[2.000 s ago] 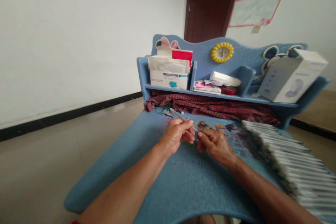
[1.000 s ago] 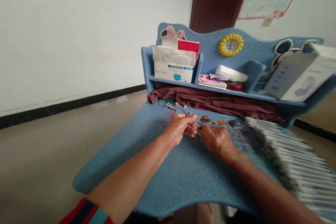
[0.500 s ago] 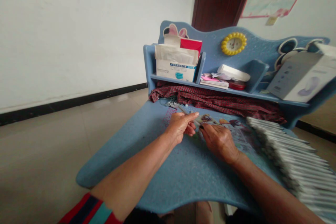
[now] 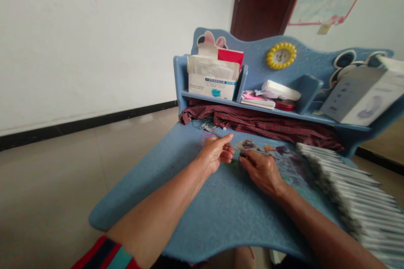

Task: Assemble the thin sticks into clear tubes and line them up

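Observation:
Over the blue desk (image 4: 202, 210), my left hand (image 4: 216, 151) has its fingers curled and its thumb stretched along the top. A thin greyish rod (image 4: 215, 133) sticks out past its far side; most of it is hidden by the hand. Just to the right, my right hand (image 4: 263, 170) is closed in a pinch, with a small dark thing (image 4: 243, 155) showing at its fingertips, too small to name. The two hands are a little apart. Thin strands and small white bits (image 4: 206, 124) lie beyond the left hand.
A pile of long whitish strips with dark fuzzy ends (image 4: 356, 193) covers the desk's right side. Checked red cloth (image 4: 261, 126) lies along the back. On the shelf stand a mask box (image 4: 211, 80), papers (image 4: 257, 101), a red tin (image 4: 285, 105) and a white carton (image 4: 362, 96).
The hands have come slightly apart. The rod that stretched between them now shows only beyond my left hand. The view has shifted a little.

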`<state>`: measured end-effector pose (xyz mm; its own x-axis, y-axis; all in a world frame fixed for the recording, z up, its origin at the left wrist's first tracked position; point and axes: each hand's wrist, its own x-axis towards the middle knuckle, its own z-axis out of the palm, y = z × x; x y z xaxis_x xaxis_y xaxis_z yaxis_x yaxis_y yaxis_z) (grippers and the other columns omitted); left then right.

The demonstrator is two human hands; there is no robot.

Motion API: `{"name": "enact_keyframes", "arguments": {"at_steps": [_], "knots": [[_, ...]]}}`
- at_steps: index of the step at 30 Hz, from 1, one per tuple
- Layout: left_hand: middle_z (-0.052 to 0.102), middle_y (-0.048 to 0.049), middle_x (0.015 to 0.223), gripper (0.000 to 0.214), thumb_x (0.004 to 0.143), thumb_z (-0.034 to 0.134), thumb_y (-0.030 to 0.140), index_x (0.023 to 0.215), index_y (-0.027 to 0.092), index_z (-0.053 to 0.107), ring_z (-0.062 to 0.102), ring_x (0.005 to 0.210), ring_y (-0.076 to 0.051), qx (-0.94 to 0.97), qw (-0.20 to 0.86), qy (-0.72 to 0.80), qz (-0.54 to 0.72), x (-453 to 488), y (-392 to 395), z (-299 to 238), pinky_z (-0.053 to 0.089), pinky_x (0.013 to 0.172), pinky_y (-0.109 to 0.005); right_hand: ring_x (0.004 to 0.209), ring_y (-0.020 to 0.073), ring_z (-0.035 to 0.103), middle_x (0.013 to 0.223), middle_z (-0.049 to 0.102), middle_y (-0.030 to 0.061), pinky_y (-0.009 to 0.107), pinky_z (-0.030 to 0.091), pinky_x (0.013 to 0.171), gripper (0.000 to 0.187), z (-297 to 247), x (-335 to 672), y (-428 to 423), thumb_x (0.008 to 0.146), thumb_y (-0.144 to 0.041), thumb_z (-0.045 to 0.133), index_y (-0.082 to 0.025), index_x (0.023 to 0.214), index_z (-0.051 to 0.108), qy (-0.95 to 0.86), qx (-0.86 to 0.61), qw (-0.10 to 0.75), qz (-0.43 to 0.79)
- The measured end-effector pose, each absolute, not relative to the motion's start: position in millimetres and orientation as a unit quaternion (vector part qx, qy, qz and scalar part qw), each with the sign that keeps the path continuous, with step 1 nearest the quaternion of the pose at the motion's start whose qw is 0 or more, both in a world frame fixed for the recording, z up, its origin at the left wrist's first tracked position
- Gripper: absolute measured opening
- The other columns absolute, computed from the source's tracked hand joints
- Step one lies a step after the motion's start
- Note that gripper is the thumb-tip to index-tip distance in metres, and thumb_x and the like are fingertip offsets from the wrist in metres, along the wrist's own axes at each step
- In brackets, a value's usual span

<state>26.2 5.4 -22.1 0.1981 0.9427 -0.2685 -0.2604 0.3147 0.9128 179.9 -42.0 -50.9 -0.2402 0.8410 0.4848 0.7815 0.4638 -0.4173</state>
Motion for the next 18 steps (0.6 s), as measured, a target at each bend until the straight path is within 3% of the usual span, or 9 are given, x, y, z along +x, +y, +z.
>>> {"name": "enact_keyframes", "arguments": {"at_steps": [8,14,18], "knots": [[0.060,-0.0039,0.046,0.031,0.077,0.058,0.032,0.055,0.010,0.056,0.051,0.033,-0.008,0.256,0.720,0.371,0.528,4,21,-12,0.043,0.035,-0.019,0.056,0.0179,0.060,0.064,0.065,0.0057,0.025,0.034,0.050,0.021,-45,175,-37,0.084,-0.032,0.043,-0.022,0.078,0.060,-0.784,-0.598,0.145,-0.079],[0.061,-0.0024,0.046,0.023,0.080,0.055,0.023,0.060,0.011,0.054,0.054,0.037,-0.008,0.162,0.655,0.302,0.674,-37,41,0,0.044,0.038,-0.016,0.067,0.0245,0.063,0.072,0.067,0.0134,0.029,0.040,0.057,0.024,-38,160,-27,0.082,-0.033,0.045,-0.017,0.081,0.063,-0.792,-0.600,0.014,-0.111],[0.058,-0.0007,0.043,0.022,0.080,0.054,0.022,0.060,0.012,0.052,0.054,0.036,-0.008,0.130,0.624,0.293,0.713,-51,44,5,0.044,0.037,-0.017,0.076,0.0251,0.064,0.080,0.067,0.0131,0.031,0.043,0.063,0.029,-32,153,-20,0.083,-0.035,0.040,-0.016,0.086,0.062,-0.794,-0.601,-0.035,-0.081]]}}
